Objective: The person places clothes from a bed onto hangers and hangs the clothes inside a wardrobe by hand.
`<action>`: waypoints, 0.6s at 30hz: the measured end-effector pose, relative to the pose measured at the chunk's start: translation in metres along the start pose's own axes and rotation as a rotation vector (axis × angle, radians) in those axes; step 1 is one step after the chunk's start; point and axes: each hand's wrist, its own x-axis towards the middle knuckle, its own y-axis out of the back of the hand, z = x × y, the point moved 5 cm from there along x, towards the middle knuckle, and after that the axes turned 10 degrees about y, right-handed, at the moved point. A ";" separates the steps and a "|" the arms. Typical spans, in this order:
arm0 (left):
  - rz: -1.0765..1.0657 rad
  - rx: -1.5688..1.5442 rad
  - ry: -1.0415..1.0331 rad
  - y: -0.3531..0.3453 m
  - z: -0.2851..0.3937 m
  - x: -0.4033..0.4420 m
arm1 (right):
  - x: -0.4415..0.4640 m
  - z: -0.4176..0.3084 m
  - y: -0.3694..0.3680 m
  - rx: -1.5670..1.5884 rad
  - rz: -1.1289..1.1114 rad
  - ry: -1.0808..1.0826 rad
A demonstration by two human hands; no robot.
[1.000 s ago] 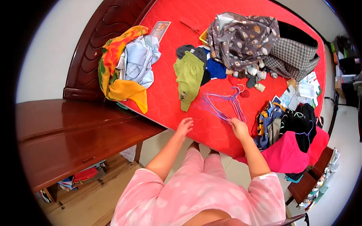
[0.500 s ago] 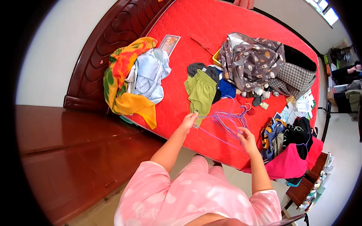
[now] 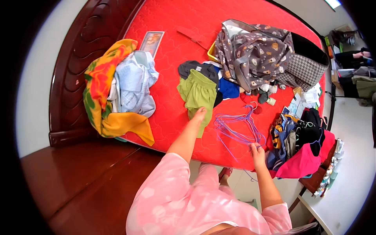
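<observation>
My left hand (image 3: 201, 114) reaches onto the olive-green shorts (image 3: 197, 92), which lie on the red mattress partly over a dark grey garment (image 3: 192, 69). Its fingers are largely out of sight, so whether they grip the cloth is unclear. At the mattress's near edge, my right hand (image 3: 257, 152) is closed on a thin purple hanger (image 3: 229, 152), whose hook end dangles over the edge. Just beyond that hand, several more purple hangers (image 3: 235, 131) lie in a tangled bunch.
A yellow-orange blanket (image 3: 102, 88) and light blue clothing (image 3: 135, 84) are heaped at the left. A patterned grey bag (image 3: 258, 55) stands at the back, with balled socks (image 3: 264, 96) before it. Dark clothes and a pink garment (image 3: 297, 162) sit at the right edge.
My left hand has let go of the purple hanger and moved onto the green shorts. My right hand keeps the hanger, which now droops over the bed edge. The view has shifted.
</observation>
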 end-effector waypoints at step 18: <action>-0.480 -0.983 -0.158 0.007 0.057 -0.106 | -0.049 -0.063 0.033 0.403 0.083 -0.005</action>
